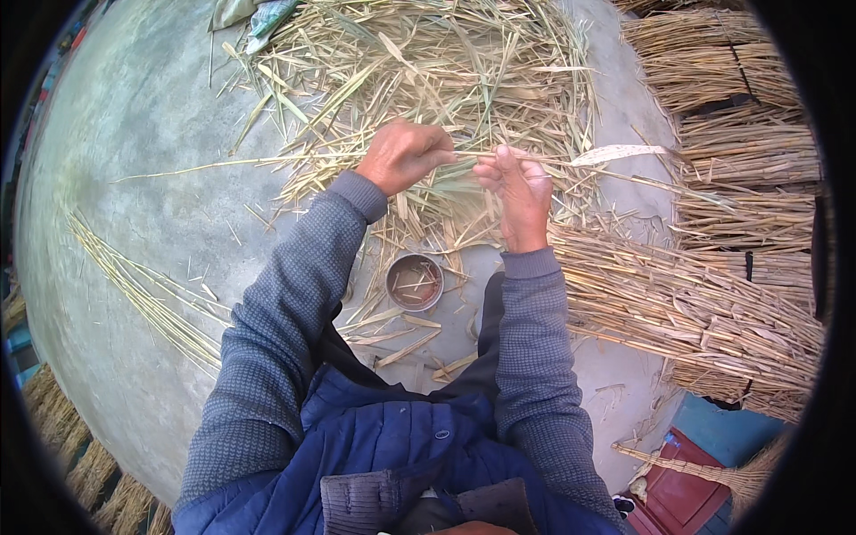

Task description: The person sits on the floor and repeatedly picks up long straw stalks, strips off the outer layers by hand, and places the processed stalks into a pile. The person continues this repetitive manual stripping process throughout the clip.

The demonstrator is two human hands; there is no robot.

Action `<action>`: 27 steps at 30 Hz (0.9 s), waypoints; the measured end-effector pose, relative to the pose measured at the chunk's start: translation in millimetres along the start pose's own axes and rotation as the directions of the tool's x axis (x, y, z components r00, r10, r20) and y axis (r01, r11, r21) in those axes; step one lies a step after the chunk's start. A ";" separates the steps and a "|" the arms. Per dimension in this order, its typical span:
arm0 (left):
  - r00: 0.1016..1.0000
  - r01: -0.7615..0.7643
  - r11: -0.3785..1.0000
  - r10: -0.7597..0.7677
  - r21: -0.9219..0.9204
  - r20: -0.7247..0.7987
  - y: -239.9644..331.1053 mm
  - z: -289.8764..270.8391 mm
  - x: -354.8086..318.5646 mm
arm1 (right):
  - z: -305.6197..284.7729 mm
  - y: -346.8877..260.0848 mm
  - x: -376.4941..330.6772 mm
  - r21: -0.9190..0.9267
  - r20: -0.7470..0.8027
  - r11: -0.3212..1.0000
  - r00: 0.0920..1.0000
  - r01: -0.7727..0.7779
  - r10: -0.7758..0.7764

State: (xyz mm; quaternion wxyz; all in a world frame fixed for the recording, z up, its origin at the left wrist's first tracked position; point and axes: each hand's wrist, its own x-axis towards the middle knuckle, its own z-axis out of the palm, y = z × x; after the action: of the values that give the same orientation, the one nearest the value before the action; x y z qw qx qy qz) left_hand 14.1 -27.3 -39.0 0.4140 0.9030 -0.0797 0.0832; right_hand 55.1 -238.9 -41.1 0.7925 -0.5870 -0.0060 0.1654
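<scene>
A long, thin dry reed stalk (241, 162) runs crosswise in front of me, held in both hands. My left hand (406, 153) is closed round its middle. Just to the right, my right hand (517, 192) pinches the same stalk between thumb and fingers. A pale dry leaf (617, 154) sticks out to the right of that hand. Beneath both hands lies a heap of stripped leaves and straw (428, 71). Below, between my legs, stands a small round metal bowl (415, 282) with reddish-brown liquid and straw bits in it.
A thick bundle of reed stalks (687, 308) lies at my right. Tied bundles (749, 143) are stacked along the right edge. Several peeled stalks (147, 294) lie on the concrete floor (152, 125) at left. A dark red panel (673, 486) and a straw broom (744, 477) are at lower right.
</scene>
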 end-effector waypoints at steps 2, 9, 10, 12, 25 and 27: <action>0.997 0.071 0.997 -0.071 -0.027 -0.015 -5.8 -5.2 -2.6 | -4.8 -4.7 1.4 -0.017 -0.021 1.000 1.000 0.008 -0.008; 0.929 0.353 0.929 -0.333 -0.115 0.158 -37.5 -61.9 -32.8 | -32.2 -22.0 7.4 0.067 -0.046 0.997 0.998 0.035 -0.032; 0.917 0.380 0.915 -0.355 -0.132 0.179 -35.1 -63.8 -34.0 | -30.8 -20.3 6.7 0.065 -0.040 0.997 0.999 0.036 -0.034; 0.913 0.395 0.903 -0.366 -0.169 0.180 -26.1 -60.0 -35.2 | -23.6 -16.3 5.8 0.061 -0.028 0.997 0.999 0.038 -0.037; 0.958 0.085 0.968 -0.145 -0.237 -0.247 5.9 7.4 -16.2 | 8.7 4.3 -3.5 0.044 0.059 0.997 0.996 0.069 -0.071; 0.912 0.238 0.852 -0.361 -0.467 -0.194 6.5 0.9 -15.4 | 4.5 7.9 -0.8 0.043 -0.018 0.998 0.999 0.035 -0.034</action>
State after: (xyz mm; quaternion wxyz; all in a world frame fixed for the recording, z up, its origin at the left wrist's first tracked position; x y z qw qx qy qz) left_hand -2.2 -31.0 -38.1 0.6190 0.7688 0.1048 0.1215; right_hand 51.5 -232.9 -47.0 0.8078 -0.5708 -0.0058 0.1469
